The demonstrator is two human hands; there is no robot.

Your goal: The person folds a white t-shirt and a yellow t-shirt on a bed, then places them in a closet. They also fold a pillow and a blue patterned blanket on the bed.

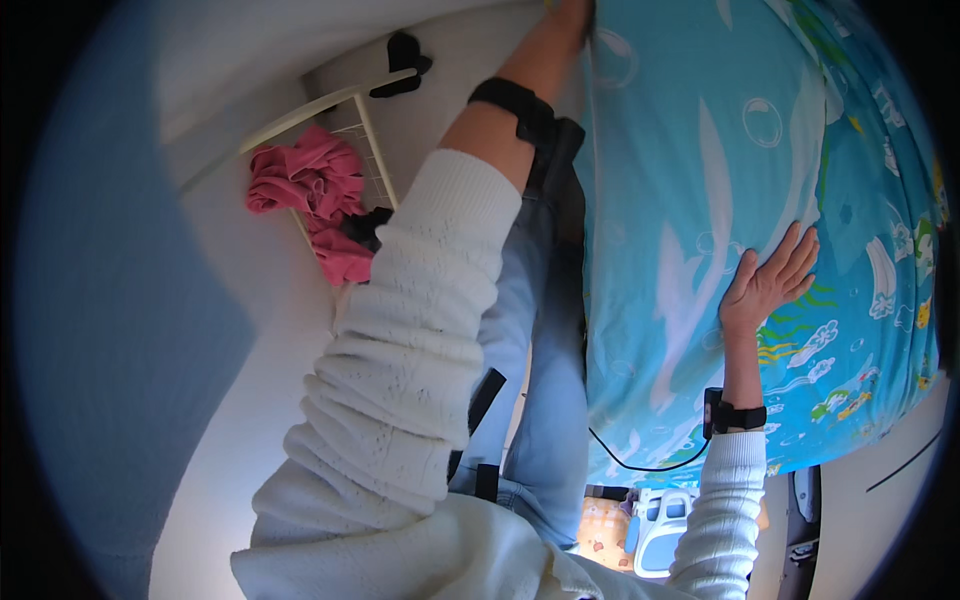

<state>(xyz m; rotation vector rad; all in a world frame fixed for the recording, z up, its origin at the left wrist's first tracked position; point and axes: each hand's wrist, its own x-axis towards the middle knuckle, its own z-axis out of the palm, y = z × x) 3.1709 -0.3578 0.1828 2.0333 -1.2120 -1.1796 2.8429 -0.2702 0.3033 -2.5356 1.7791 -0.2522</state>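
Note:
A blue quilt (660,150) printed with white bubbles and shapes covers the bed on my right. Past a lengthwise edge in it lies a more brightly patterned blue cloth (850,330) with sea plants and shells. My right hand (770,283) rests flat near that edge, palm down, fingers stretched out and holding nothing. My left arm reaches far forward along the quilt's left side. Only the base of my left hand (572,14) shows at the top rim; its fingers are cut off, so what it touches is hidden. Both wrists wear black straps.
Left of me stands a cream metal rack (366,130) with a crumpled pink cloth (312,180) on it. Small black items (402,62) lie beyond. Behind, near the bed's end, are a white and blue plastic piece (660,530) and an orange patterned surface (603,530). A black cable (650,467) hangs by my right wrist.

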